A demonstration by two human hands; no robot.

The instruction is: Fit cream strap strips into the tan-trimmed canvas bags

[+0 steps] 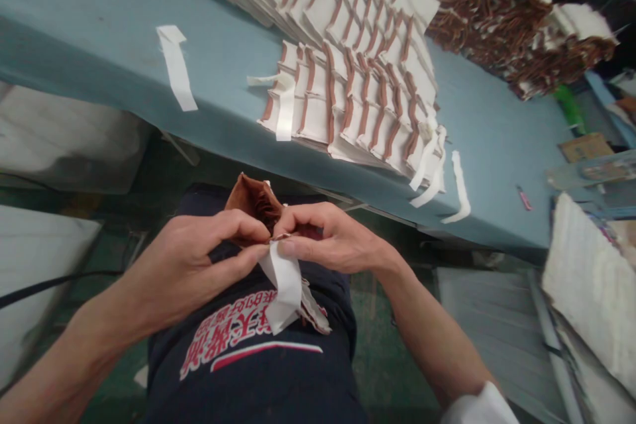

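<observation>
My left hand (pixel 196 262) and my right hand (pixel 330 238) meet in front of my dark shirt, both pinched shut on one small brown leather piece (pixel 256 202). A white paper strip (pixel 285 291) hangs down from between my fingertips, partly peeled off that piece. The piece's lower part is hidden behind my fingers.
A blue-grey table (pixel 99 26) runs across ahead, carrying overlapping rows of white pieces with brown strips (pixel 348 86) and loose white strips (pixel 176 69). A heap of brown pieces (pixel 501 6) lies far right. White stacks (pixel 591 278) stand at right, white bundles (pixel 64 139) under the table at left.
</observation>
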